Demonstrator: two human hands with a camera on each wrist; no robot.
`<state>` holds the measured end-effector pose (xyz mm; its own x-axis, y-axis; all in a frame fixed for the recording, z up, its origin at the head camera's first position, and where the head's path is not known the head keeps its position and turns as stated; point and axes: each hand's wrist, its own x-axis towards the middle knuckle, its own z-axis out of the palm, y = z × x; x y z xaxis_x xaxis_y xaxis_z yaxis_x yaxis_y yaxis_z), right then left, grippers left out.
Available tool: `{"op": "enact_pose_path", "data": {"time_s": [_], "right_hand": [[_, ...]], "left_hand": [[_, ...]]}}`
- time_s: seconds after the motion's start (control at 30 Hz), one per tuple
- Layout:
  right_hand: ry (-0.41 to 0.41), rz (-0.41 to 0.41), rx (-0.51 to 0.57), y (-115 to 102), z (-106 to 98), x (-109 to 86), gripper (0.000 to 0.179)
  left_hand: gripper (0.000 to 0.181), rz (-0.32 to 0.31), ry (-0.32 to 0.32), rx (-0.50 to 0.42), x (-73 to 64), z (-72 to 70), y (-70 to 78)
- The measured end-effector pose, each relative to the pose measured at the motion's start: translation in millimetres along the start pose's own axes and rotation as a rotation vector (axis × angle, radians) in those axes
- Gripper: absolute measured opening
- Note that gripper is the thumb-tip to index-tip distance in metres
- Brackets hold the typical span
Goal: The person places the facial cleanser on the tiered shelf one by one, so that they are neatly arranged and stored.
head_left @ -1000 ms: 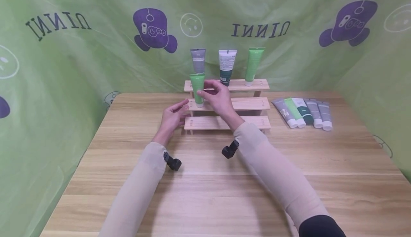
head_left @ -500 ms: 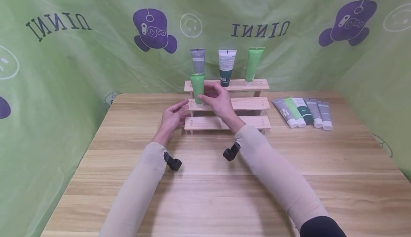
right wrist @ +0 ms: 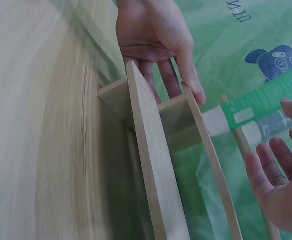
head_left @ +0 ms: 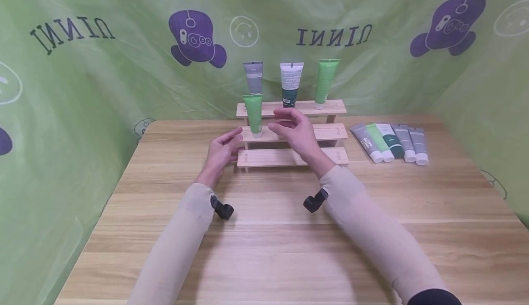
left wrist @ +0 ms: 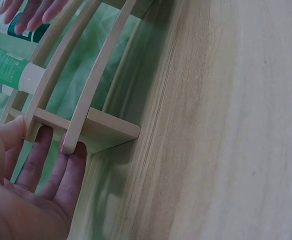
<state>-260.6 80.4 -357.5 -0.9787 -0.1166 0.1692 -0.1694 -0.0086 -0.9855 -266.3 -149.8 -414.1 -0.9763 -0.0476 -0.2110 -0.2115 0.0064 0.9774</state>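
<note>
A three-tier wooden display rack (head_left: 293, 156) stands on the table. My left hand (head_left: 220, 154) holds its left end, thumb on the end of the middle board and fingers against the side, as the left wrist view shows. A light green squeeze tube (head_left: 254, 114) stands cap down at the left of the middle tier. Just right of that tube, my right hand (head_left: 301, 135) hovers with fingers apart and nothing between them. On the top tier stand a grey tube (head_left: 254, 76), a white and dark green tube (head_left: 291, 82) and another light green tube (head_left: 326, 82).
Right of the rack, several tubes lie side by side on the table (head_left: 264, 250), among them a grey tube (head_left: 365, 142) and a white and dark green tube (head_left: 390, 139). A green printed curtain (head_left: 272, 2) hangs behind and at both sides.
My right hand has let go of the green tube on the middle tier and drawn away to the right. The tube stays upright, and my left hand keeps its place.
</note>
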Motion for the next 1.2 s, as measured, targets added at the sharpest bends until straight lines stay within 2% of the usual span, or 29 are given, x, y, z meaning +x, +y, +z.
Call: {"op": "enact_pose_path", "data": {"time_s": [0.33, 0.5, 0.67, 0.8, 1.03, 1.2], "right_hand": [[0.033, 0.034, 0.073, -4.9, -38.3, -24.5, 0.042], [0.015, 0.053, 0.052, -7.5, -62.3, -40.0, 0.043], [0.029, 0.077, 0.028, -6.7, -91.1, -57.4, 0.045], [0.042, 0.066, 0.054, -3.1, -116.0, -73.4, 0.047], [0.080, 0.072, 0.062, 1.3, -158.0, -108.8, 0.034], [0.087, 0.097, 0.076, 2.4, -186.0, -127.1, 0.035]], "left_hand": [[0.040, -0.008, 0.003, -0.002, 2.9, -2.9, -1.2], [0.040, -0.007, 0.013, -0.003, 2.6, -3.4, -1.7], [0.039, -0.016, 0.019, 0.005, 2.5, -2.8, -2.2], [0.038, -0.013, 0.016, 0.005, 3.4, -1.6, -3.2], [0.038, -0.022, 0.002, 0.006, 3.9, 0.1, -4.9], [0.039, -0.007, -0.002, 0.005, 3.4, -1.0, -2.3]]}}
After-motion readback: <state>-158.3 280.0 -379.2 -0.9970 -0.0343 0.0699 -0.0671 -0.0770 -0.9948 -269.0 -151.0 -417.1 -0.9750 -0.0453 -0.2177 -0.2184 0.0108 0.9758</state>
